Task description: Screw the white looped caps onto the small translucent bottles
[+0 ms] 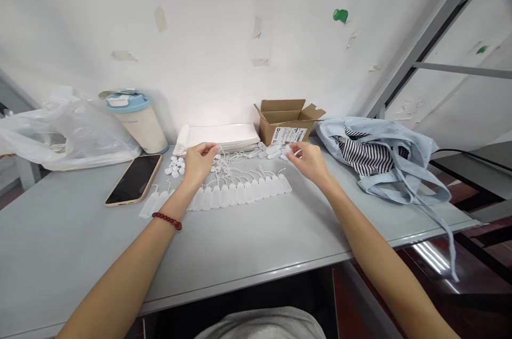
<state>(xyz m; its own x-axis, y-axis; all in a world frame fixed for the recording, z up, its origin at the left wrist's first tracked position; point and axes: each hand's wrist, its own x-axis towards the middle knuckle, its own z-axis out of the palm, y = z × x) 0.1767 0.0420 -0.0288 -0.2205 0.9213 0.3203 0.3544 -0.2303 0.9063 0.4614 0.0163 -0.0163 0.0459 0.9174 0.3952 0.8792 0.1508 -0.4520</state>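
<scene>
My left hand (200, 162) is closed in a pinch above the white cords (229, 164), with what looks like a cord end at its fingertips. Small white plastic caps (174, 167) are heaped beside that wrist. My right hand (310, 161) has thumb and forefinger pinched on a small translucent white plastic piece (286, 153), just in front of the carton. Similar loose pieces (272, 151) lie left of it. Below both hands runs a row of translucent white plastic tags (240, 193), each with a short cord at its top; my left forearm hides part of the row.
Behind stand an open cardboard box (276, 131) and a stack of white sheets or bags (224, 136). On the left are a phone (134, 179), a cup with a blue lid (140, 123) and a plastic bag (72, 134). A light blue cloth bag (416, 139) lies right.
</scene>
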